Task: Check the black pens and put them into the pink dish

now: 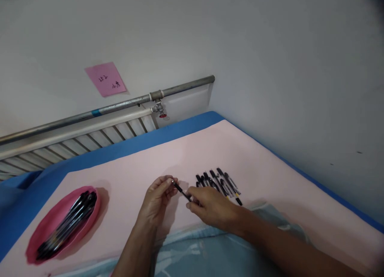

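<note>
A black pen [181, 190] slants between my two hands, above the pink sheet. My left hand [158, 195] is closed in a pinch at its upper-left end, thumb against the tip. The fingers of my right hand [211, 207] wrap round the lower-right end and hide part of it. Just beyond my right hand lies a loose group of clear pens with black caps [217, 180], side by side on the sheet. One black end pokes out beside my right wrist.
To the left, a pink oval basket [95, 213] holds several dark pens [70, 221]. The pink sheet [135, 173] lies over a blue surface [192, 125] against two walls. Behind are a radiator [90, 142], a metal pipe [126, 105] and a pink note [106, 80]. Light-blue fabric [216, 253] covers the near edge.
</note>
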The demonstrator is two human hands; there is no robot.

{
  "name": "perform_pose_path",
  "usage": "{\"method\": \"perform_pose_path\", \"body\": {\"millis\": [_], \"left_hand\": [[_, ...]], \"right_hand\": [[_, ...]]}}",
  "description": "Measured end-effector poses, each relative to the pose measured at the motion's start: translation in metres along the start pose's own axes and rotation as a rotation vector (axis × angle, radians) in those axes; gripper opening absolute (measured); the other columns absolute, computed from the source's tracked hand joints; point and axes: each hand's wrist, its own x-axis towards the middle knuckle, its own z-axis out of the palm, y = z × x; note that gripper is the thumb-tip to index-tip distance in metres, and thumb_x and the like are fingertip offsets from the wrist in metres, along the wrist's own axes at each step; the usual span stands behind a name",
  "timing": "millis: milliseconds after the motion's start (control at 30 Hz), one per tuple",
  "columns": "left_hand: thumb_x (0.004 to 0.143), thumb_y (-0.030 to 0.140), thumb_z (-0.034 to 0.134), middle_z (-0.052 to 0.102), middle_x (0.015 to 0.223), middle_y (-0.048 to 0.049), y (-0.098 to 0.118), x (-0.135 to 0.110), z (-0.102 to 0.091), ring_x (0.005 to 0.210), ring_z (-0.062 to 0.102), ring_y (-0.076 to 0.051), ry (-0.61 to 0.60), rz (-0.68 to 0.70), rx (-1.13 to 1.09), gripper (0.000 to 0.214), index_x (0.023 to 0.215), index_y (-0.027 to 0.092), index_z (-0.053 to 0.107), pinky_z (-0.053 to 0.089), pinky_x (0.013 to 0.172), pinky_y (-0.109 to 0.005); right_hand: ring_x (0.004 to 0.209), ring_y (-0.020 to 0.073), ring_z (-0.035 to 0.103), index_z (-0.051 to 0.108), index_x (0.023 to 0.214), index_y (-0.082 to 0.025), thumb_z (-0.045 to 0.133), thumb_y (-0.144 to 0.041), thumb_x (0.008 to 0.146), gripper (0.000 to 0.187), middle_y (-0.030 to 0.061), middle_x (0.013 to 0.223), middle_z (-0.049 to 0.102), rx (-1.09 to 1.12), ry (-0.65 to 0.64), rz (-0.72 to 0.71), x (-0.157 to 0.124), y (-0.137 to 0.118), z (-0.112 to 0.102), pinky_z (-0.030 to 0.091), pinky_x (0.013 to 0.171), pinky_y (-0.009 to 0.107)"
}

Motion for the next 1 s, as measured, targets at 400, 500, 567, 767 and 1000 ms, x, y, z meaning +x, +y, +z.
{"method": "perform_pose_path", "body": {"millis": [400,500,567,767,1000], "left_hand": [[0.063,0.024,0.070,0.064,0.073,-0.0038,-0.004,-0.001,0.002,0.068,0.059,-0.011,-0.026,0.014,0.064,0.019,0.074,0.011,0.062,0.045,0.063,-0.021],[0.063,0.026,0.069,0.064,0.074,-0.0044,-0.006,-0.001,0.004,0.068,0.060,-0.012,-0.033,0.004,0.035,0.020,0.074,0.011,0.061,0.046,0.063,-0.022],[0.064,0.027,0.069,0.064,0.071,-0.0040,-0.007,-0.001,0.005,0.066,0.060,-0.012,-0.026,0.016,0.021,0.020,0.073,0.012,0.060,0.046,0.062,-0.023],[0.064,0.025,0.068,0.063,0.067,-0.0040,-0.009,0.000,0.003,0.064,0.059,-0.012,-0.038,0.007,0.063,0.017,0.068,0.012,0.059,0.045,0.060,-0.022],[0.067,0.029,0.066,0.066,0.082,-0.0068,-0.009,0.000,0.004,0.073,0.061,-0.016,-0.042,-0.002,0.039,0.024,0.085,0.013,0.062,0.045,0.066,-0.027]], "right_hand": [[0.061,0.0112,0.049,0.054,0.079,-0.016,0.049,-0.022,0.077,0.009,0.0013,0.069,0.058,0.090,0.019,0.047,0.002,0.000,0.006,0.029,0.053,0.020],[0.062,0.0115,0.049,0.055,0.081,-0.016,0.048,-0.023,0.077,0.011,0.0015,0.070,0.057,0.109,0.015,0.047,0.003,0.000,0.007,0.030,0.054,0.020],[0.062,0.0117,0.049,0.056,0.085,-0.016,0.047,-0.023,0.078,0.013,0.0019,0.071,0.058,0.113,0.021,0.026,0.003,0.000,0.007,0.031,0.055,0.020],[0.060,0.0113,0.048,0.055,0.085,-0.017,0.047,-0.023,0.077,0.012,0.0005,0.067,0.055,0.113,0.003,0.027,0.002,-0.001,0.007,0.030,0.054,0.020],[0.058,0.0102,0.045,0.051,0.077,-0.017,0.047,-0.025,0.077,0.009,-0.0006,0.065,0.052,0.121,0.028,0.020,0.003,0.002,0.011,0.028,0.053,0.020]]}}
